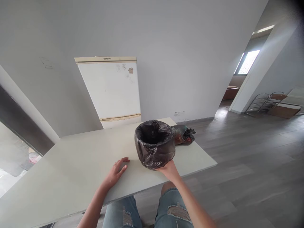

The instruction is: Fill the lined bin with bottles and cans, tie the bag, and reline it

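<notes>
A trash bin [155, 155] lined with a black plastic bag stands on the white table, its round mouth facing up and its inside dark. My right hand [169, 170] grips the bin low on its near right side; part of the fingers is hidden by the bin. To the left of the bin, my left hand [118, 171] rests on the tabletop with its fingers apart, holding nothing and not touching the bin. Behind the bin on the right lies a knotted dark garbage bag [186, 136], partly covered by the bin, with something reddish showing through.
The white table [71, 171] stretches to the left, and its right corner ends just past the knotted bag. Beyond its far edge stands a white refrigerator [111, 88] against the grey wall. A metal rack [260, 103] and a cardboard box [283, 110] are on the floor at far right.
</notes>
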A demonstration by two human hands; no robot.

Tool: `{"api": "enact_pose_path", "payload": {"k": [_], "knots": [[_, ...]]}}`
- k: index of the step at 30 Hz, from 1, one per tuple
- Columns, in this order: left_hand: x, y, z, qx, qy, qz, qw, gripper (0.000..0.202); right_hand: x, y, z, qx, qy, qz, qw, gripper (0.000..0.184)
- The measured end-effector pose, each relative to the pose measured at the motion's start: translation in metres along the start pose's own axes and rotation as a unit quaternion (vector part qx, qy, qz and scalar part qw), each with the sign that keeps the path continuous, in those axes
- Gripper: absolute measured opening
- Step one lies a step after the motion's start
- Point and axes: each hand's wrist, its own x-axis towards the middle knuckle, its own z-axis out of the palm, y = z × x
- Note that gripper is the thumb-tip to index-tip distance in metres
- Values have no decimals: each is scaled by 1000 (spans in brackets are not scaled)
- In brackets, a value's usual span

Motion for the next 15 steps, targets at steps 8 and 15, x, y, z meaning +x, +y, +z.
{"api": "enact_pose_path", "payload": {"k": [8,15], "knots": [[0,-3,0,-8,2,-3,1000,53,67,-16,47,30,43,5,999,117],[2,-6,2,-3,9,3,1000,52,117,-6,55,-58,122,-18,991,100]]}}
